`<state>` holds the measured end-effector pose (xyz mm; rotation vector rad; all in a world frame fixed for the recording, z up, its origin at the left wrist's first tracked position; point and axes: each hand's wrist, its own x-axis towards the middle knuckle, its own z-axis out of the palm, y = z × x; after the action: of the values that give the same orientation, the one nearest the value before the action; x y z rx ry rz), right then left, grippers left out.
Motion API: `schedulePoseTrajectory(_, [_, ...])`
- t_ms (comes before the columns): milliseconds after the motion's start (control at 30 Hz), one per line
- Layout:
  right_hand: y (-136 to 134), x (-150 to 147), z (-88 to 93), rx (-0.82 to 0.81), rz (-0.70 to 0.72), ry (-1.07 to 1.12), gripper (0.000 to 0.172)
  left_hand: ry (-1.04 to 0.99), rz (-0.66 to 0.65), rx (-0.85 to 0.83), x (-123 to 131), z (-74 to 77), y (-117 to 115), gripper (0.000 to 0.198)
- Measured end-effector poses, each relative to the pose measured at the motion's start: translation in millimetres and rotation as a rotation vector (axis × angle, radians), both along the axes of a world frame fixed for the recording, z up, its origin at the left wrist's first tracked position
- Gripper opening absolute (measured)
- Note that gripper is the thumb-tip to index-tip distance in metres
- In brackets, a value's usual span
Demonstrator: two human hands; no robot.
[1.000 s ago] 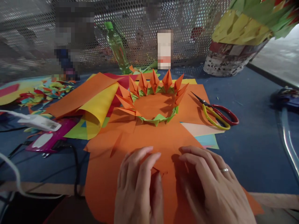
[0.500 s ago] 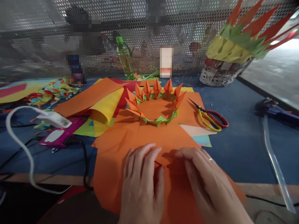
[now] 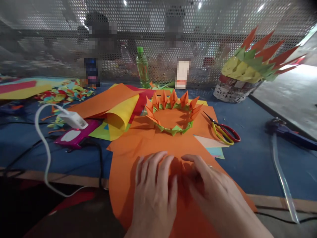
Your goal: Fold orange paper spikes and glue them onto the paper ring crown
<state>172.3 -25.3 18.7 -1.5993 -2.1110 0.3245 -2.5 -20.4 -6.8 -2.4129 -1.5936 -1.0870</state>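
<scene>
My left hand lies palm down on a large orange paper sheet, its fingers stretched out. My right hand is curled close by on the same sheet. Its index finger and thumb close round a small folded piece of orange paper, mostly hidden between the hands. Just beyond them stands a ring of folded paper, a green zigzag band with orange points around its back and sides. It rests on more orange paper.
Scissors lie right of the ring, farther right a blue glue gun with a clear glue stick. Left are a purple power strip and white charger. Behind stand a green bottle and a paper-covered pot.
My right hand has turned and drawn its fingers in around the small fold. My left hand stays flat on the sheet. The whole view has shifted slightly.
</scene>
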Motion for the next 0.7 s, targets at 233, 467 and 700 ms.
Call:
schedulePoseTrajectory(233, [-8, 0, -1.7, 0.061, -0.068, 0.097, 0.028, -0.219, -0.154, 0.083, -7, 7.5, -17, 0.031])
schedulePoseTrajectory(467, [-3, 3, -14.8, 0.233, -0.078, 0.001, 0.011, -0.261, -0.211, 0.162, 0, -17.9, -19, 0.015])
schedulePoseTrajectory(700, [-11, 20, -3.7, 0.114, 0.206, -0.066, 0.018, -0.232, -0.244, 0.035, -8, -15.4, -17, 0.030])
